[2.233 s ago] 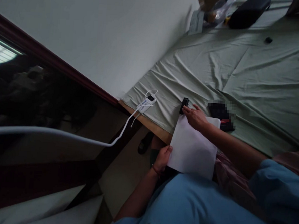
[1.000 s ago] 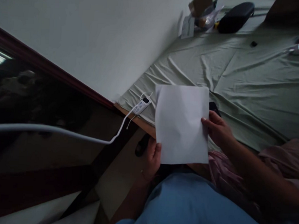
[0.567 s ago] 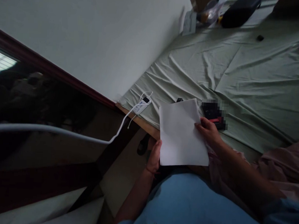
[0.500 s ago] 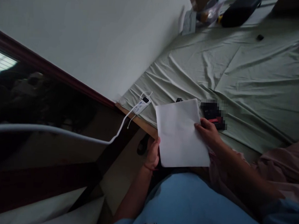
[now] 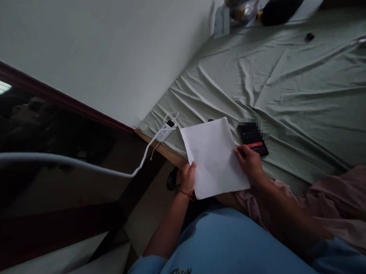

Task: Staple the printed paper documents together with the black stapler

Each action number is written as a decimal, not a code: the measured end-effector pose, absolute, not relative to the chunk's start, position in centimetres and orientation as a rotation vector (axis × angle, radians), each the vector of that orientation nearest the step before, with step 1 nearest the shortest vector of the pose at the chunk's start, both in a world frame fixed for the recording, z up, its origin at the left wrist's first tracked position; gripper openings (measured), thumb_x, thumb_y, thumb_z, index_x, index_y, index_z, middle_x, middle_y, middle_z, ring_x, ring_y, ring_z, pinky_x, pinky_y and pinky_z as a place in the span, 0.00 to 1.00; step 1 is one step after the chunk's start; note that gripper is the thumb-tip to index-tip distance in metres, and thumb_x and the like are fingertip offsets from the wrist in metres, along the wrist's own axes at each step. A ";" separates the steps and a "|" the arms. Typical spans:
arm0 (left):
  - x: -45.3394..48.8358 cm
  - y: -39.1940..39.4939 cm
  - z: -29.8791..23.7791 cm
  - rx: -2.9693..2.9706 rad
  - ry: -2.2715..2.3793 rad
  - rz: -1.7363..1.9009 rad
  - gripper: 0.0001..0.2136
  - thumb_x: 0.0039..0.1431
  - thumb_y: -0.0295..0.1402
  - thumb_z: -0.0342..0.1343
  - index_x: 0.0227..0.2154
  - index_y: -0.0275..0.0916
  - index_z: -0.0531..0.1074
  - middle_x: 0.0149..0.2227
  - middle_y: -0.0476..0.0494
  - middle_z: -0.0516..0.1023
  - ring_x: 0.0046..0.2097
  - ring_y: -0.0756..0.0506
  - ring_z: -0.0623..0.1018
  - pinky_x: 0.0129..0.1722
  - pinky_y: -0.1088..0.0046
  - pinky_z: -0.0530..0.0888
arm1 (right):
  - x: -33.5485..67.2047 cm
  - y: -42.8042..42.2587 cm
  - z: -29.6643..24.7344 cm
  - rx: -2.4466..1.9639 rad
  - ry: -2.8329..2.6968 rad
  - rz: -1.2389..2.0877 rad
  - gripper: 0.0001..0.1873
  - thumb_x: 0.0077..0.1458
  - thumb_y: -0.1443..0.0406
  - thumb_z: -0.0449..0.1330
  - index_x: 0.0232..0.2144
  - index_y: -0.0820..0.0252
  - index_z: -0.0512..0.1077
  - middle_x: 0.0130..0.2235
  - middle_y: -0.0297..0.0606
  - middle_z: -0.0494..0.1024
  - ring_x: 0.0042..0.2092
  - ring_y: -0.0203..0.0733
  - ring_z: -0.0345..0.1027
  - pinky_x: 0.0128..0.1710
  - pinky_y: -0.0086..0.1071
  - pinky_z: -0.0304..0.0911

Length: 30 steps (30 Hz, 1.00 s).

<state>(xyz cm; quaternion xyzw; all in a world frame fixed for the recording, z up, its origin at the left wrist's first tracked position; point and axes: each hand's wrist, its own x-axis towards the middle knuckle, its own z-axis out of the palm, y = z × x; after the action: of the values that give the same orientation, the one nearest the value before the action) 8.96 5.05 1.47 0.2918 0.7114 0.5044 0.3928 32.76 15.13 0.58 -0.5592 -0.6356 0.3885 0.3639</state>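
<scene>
A white sheet of paper (image 5: 214, 159) is held above my lap, tilted, at the near edge of a bed. My left hand (image 5: 188, 177) grips its left edge, thumb on top and the other fingers hidden underneath. On the right edge, my right hand (image 5: 249, 161) pinches the paper between thumb and fingers. Just beyond my right hand a dark phone (image 5: 253, 136) with a red bar on its screen lies on the bed; part of it is blurred out. Behind the paper's far edge a small dark thing (image 5: 211, 120) barely shows.
A white power strip (image 5: 166, 132) lies at the bed's corner, its white cable (image 5: 86, 164) stretching left. Green sheet (image 5: 310, 98) covers the bed. Pink cloth (image 5: 342, 198) is bunched at right. Toward the wall sit a black case (image 5: 281, 11) and a plastic bag (image 5: 249, 9).
The paper has shifted slightly left in view and its sides now bend more. My right hand has curled closer around the right edge. The whole view has turned a little.
</scene>
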 end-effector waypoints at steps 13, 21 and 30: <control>9.6 4.6 -0.2 1.070 2.073 1.279 0.33 0.61 0.66 0.46 0.33 0.36 0.72 0.34 0.37 0.76 0.38 0.42 0.74 0.40 0.67 0.70 | 33.1 14.6 0.6 -1.611 -1.796 0.833 0.15 0.63 0.56 0.54 0.40 0.56 0.76 0.36 0.45 0.83 0.36 0.48 0.75 0.34 0.35 0.60; 9.4 4.3 -1.1 1.067 1.998 1.357 0.30 0.63 0.64 0.47 0.33 0.36 0.68 0.32 0.43 0.71 0.34 0.47 0.69 0.36 0.71 0.68 | 33.2 14.7 0.7 -1.634 -1.802 0.841 0.12 0.63 0.57 0.55 0.36 0.56 0.75 0.34 0.43 0.82 0.33 0.46 0.72 0.32 0.34 0.57; 9.9 4.4 0.3 1.116 2.018 1.337 0.26 0.65 0.57 0.50 0.30 0.35 0.70 0.30 0.41 0.73 0.34 0.46 0.70 0.35 0.70 0.67 | 33.3 14.7 1.0 -1.651 -1.793 0.847 0.11 0.62 0.59 0.56 0.36 0.57 0.75 0.34 0.43 0.81 0.33 0.44 0.71 0.33 0.32 0.54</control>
<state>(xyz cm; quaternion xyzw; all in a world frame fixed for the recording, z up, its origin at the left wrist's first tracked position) 9.92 4.41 0.33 0.4070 0.7358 0.4874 0.2355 33.31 14.74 1.03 -0.6148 -0.6677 0.3153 0.2772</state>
